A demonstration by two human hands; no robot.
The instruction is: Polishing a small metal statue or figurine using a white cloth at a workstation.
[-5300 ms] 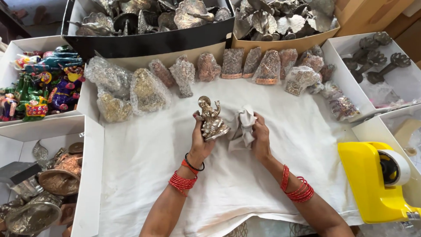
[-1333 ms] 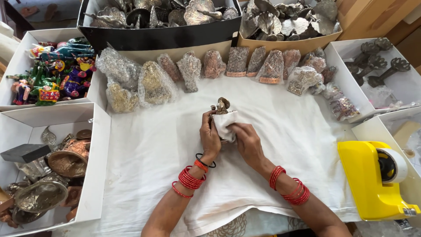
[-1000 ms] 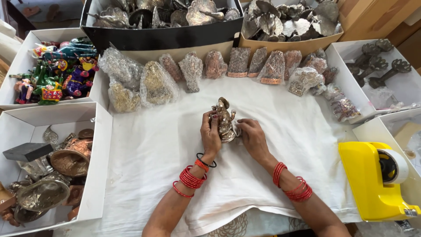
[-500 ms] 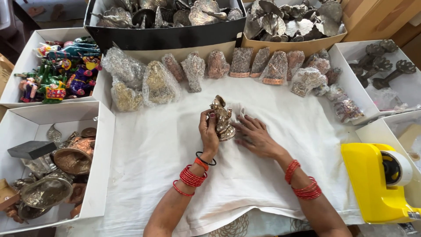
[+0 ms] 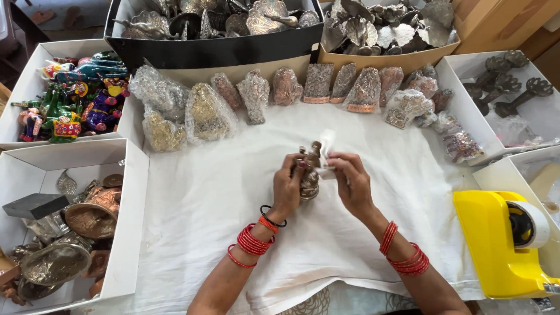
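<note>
My left hand grips one metal figurine; my right hand pinches clear wrap. Bagged figurines line the worktop's far edge. One yellow tape dispenser sits right.

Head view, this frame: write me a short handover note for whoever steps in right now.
Left hand grips a small metal figurine upright over the white cloth. Right hand pinches a clear plastic wrap against the figurine's side.
Done: a row of wrapped figurines lies along the cloth's far edge.
Left: this figurine is not yet wrapped; the yellow tape dispenser stands untouched at the right.
</note>
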